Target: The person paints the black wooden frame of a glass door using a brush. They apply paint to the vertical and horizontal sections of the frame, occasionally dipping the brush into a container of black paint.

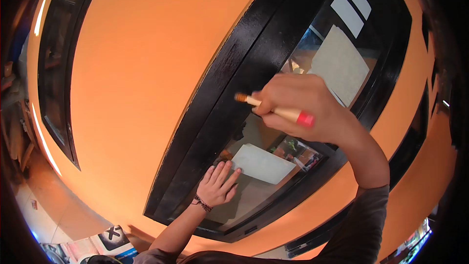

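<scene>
My right hand [298, 102] grips a small paintbrush [286, 113] with a pale wooden handle and a red end. Its brownish tip, blurred, points left over the black window frame [215, 105]; whether it touches the frame I cannot tell. Lower down, my left hand [218, 183] lies with fingers spread at the inner edge of the frame and the glass, a dark beaded bracelet round its wrist. Close to those fingertips is a white sheet [264, 164] on the pane. Part of the glass [244, 210] is hidden behind my hands and right forearm.
An orange wall [146, 68] surrounds the frame. Another black-framed window [58, 63] stands at the left. Pale papers [339, 63] are on the upper glass. At the bottom left, a printed box or packet [115, 239] lies near the floor.
</scene>
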### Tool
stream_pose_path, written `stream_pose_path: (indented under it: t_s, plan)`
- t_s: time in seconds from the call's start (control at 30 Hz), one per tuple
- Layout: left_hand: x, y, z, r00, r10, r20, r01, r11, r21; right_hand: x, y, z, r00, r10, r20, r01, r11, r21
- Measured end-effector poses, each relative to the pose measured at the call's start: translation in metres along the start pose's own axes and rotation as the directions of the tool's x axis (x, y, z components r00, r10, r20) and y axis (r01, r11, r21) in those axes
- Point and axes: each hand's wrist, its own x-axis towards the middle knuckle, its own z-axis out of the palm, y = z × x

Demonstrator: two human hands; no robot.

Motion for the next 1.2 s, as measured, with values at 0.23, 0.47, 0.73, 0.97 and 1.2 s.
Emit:
stream_pose_path:
  t_s: [0.23,0.47,0.73,0.97,1.2]
  plan:
    - [0.003,0.004,0.004,1.0,0.012,0.007,-0.012,0.999,-0.036,0.025,0.08,-0.14,0.762,0.347,-0.547,-0.371,0.926,0.07]
    - [-0.002,0.002,0.007,0.998,0.062,0.001,-0.062,0.998,0.0,0.02,0.089,-0.117,0.928,-0.203,-0.313,-0.091,0.689,-0.719]
    - [-0.005,0.002,0.007,0.999,0.045,0.02,-0.045,0.999,0.012,0.047,0.071,-0.157,0.818,0.427,-0.386,-0.479,0.876,-0.046]
    - [-0.004,0.001,0.009,0.998,0.058,0.002,-0.058,0.998,0.0,0.053,0.102,-0.164,0.873,-0.131,-0.469,-0.238,0.726,-0.645]
    - [-0.009,-0.002,0.01,0.999,0.03,0.018,-0.03,0.999,0.032,0.035,0.039,-0.07,0.994,0.027,-0.11,-0.063,0.939,-0.338]
